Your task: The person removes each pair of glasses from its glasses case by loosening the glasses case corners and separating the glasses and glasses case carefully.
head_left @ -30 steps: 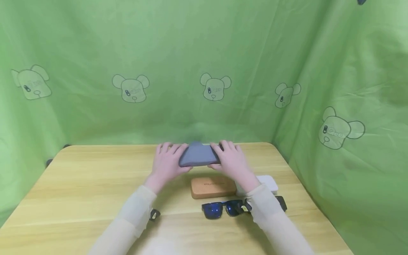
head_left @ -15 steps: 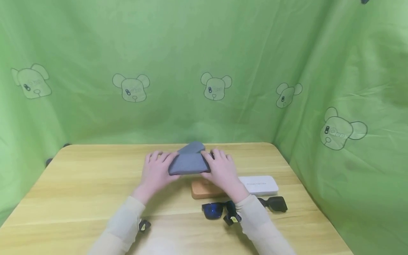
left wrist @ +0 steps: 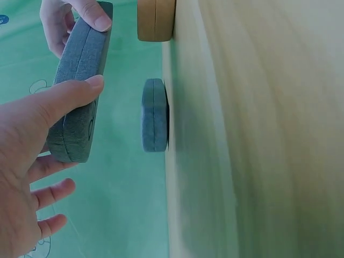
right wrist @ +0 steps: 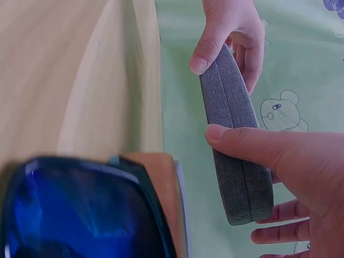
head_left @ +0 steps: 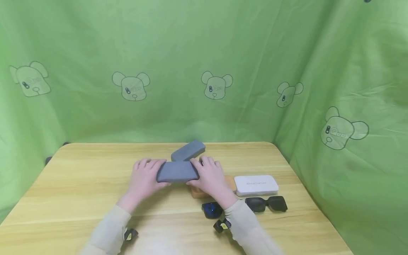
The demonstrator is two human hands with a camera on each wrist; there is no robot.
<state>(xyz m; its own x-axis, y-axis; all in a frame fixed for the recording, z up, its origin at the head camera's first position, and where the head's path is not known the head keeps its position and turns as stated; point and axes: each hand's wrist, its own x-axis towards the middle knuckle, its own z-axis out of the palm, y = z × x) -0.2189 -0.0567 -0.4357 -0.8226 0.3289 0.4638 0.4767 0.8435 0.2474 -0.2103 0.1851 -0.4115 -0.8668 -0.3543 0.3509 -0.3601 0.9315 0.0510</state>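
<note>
A grey fabric-covered glasses case (head_left: 177, 172) is held above the table between both hands, its lid seam closed in the wrist views. My left hand (head_left: 142, 179) grips one end, thumb on the near side and fingers behind. The other end is pinched the same way by my right hand (head_left: 210, 177). Behind them a second grey glasses case (head_left: 188, 150) lies at a slant near the table's far edge. An orange-brown glasses case (head_left: 230, 182) is partly hidden by the right hand. In the right wrist view, blue-lensed sunglasses (right wrist: 80, 209) fill the near corner.
On the wooden table (head_left: 79, 191), a white glasses case (head_left: 256, 185) lies right of the orange-brown one. Black sunglasses (head_left: 276, 204) sit in front of it. Green cloth (head_left: 172, 53) with bear-head prints hangs behind and at the sides. Black devices (head_left: 130, 234) are on both wrists.
Both hands have brought the held grey case left and nearer. The second grey case, the white case and the black sunglasses have come into fuller view; the right arm now covers part of the blue-lensed pair.
</note>
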